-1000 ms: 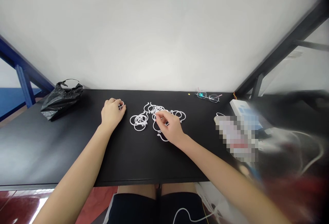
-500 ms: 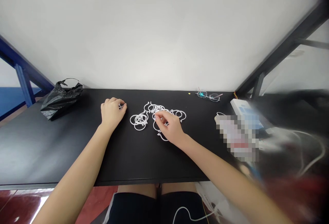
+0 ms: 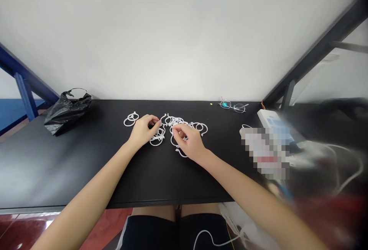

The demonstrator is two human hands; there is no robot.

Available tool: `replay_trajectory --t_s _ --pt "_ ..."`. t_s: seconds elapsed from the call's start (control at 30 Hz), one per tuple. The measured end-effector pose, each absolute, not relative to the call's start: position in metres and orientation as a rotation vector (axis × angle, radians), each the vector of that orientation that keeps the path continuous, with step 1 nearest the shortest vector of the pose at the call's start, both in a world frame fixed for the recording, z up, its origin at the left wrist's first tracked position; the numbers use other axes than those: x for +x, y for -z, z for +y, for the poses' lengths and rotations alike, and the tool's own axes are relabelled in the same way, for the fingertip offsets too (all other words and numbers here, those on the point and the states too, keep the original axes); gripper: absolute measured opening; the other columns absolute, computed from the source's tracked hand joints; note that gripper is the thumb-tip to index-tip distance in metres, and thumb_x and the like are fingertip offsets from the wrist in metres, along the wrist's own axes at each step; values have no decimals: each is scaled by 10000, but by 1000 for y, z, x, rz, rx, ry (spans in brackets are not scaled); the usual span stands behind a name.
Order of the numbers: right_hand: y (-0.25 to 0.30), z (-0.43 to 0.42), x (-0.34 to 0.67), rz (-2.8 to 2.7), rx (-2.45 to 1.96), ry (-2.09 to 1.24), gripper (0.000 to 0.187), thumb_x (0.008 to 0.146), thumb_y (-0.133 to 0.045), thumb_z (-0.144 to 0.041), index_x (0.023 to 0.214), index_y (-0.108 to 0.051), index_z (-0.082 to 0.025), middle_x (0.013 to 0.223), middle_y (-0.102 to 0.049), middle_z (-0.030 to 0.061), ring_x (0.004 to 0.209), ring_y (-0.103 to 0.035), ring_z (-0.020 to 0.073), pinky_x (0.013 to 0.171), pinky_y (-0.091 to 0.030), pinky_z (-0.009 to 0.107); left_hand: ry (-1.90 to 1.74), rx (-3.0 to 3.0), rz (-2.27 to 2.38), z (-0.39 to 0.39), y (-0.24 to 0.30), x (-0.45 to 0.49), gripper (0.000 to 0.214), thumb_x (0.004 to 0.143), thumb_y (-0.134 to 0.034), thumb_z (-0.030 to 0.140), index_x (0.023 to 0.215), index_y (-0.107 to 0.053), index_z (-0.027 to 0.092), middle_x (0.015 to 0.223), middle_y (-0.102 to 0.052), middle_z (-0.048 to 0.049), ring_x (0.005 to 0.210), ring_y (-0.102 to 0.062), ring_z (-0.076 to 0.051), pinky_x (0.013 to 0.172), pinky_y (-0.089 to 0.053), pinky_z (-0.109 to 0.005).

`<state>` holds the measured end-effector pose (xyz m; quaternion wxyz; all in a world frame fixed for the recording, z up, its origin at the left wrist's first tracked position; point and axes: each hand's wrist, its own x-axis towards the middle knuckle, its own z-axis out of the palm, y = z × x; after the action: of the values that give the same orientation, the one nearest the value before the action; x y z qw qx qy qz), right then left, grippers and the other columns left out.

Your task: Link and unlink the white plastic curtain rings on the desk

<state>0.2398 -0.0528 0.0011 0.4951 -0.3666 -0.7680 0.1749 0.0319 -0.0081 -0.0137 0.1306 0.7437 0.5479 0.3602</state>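
Observation:
Thin white rings with small knobs, like shower curtain rings, lie on the black table (image 3: 86, 158). My left hand (image 3: 142, 132) is over the left cluster of rings (image 3: 156, 141), thumb and forefinger slightly apart, with no ring visible between them. My right hand (image 3: 189, 141) rests over the main pile of rings (image 3: 176, 121), its thumb and forefinger closed at a white ring (image 3: 171, 130) on the pile's left side. The hand covers part of this pile. Left of my left hand lie a couple of overlapping rings (image 3: 129, 121), apart from the others.
A black plastic bag (image 3: 67, 112) sits at the back left. Eyeglasses (image 3: 232, 106) lie near the wall at the back right. On the right are a white box (image 3: 271, 120), a pixelated item (image 3: 264, 152) and blurred cables. Metal frame bars (image 3: 310, 47) slant up at both sides.
My left hand has moved right from the table's left part to the left cluster, leaving the overlapping rings in view behind it. My right hand has stayed at the pile.

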Motion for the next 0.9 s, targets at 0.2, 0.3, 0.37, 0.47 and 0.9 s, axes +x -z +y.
replay_trajectory --t_s 0.2,0.3,0.37,0.47,0.9 --pt "-1 -53 240 -1870 -905 -436 157 922 -486 -225 900 -640 -201 760 -673 17 588 -573 115 613 -494 236 -993 2149 1561 -10 11 34 230 856 -565 382 784 -658 185 714 -660 -27 620 -554 -152 632 -440 -277" --pt "-1 -52 240 -1869 -894 -425 145 915 -496 -208 902 -640 -196 753 -673 14 573 -569 112 610 -492 234 -963 2137 1560 -13 8 37 267 863 -552 390 716 -632 182 651 -626 -12 568 -515 -138 585 -403 -266" --pt "-1 -52 240 -1866 -885 -406 137 909 -505 -196 903 -642 -191 749 -674 12 566 -567 109 606 -489 232 -949 2150 1553 -14 6 38 294 869 -544 400 684 -612 182 635 -607 -7 555 -496 -133 568 -381 -264" --pt "0 -52 239 -1868 -880 -405 137 908 -506 -192 902 -643 -187 752 -676 13 565 -566 108 598 -486 228 -940 2165 1556 -15 6 38 335 867 -549 422 634 -569 182 606 -568 1 542 -473 -127 558 -359 -260" --pt "-1 -52 239 -1866 -899 -410 142 912 -503 -213 907 -643 -196 742 -680 12 554 -573 110 595 -489 233 -951 2157 1597 -15 7 38 382 849 -566 445 572 -496 191 515 -510 24 492 -435 -115 512 -321 -244"
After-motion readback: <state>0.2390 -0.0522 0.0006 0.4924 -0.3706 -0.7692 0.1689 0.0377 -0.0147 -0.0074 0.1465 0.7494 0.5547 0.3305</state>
